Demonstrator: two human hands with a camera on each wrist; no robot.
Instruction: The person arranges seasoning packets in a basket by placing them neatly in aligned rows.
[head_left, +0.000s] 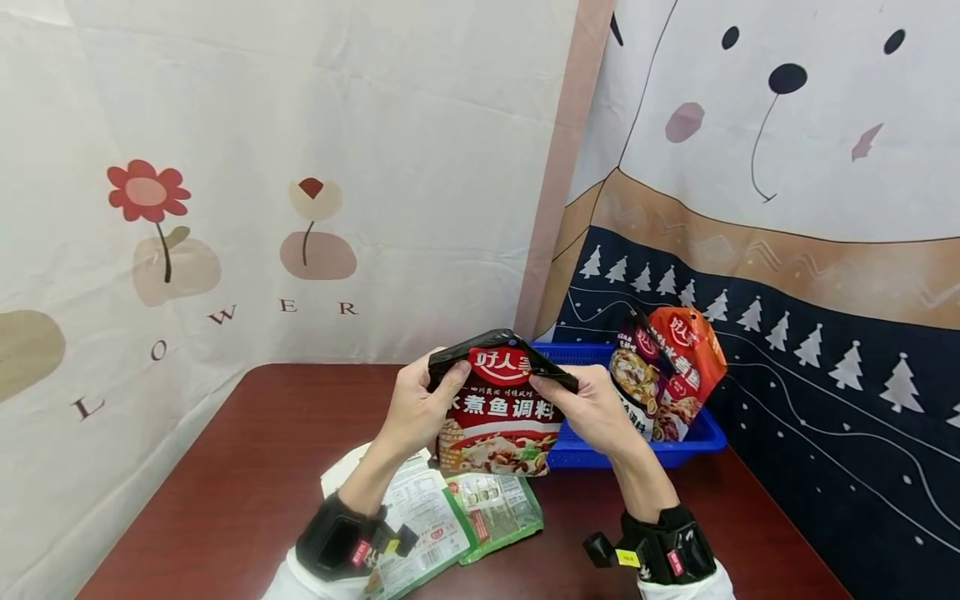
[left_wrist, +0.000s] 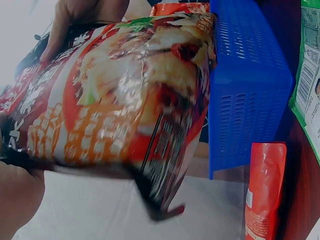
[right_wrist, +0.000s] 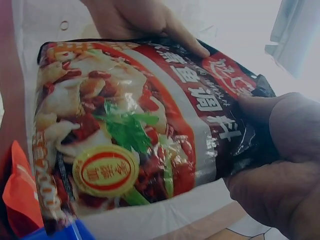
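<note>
A glossy black and red seasoning packet, printed with Chinese characters and a picture of a fish dish, is held up by its black top edge, front facing me. My left hand pinches its upper left corner, thumb across the front. At the upper right corner my right hand grips it the same way. In the right wrist view, the packet's front looks plump, with a round yellow seal low on it. Beyond the packet stands a blue basket, partly hidden behind it and the right hand.
An orange-red packet and a dark purple packet lean upright in the basket. White and green packets lie overlapping a green packet on the brown table. The left wrist view shows a red packet beside the basket. Printed cloths hang behind.
</note>
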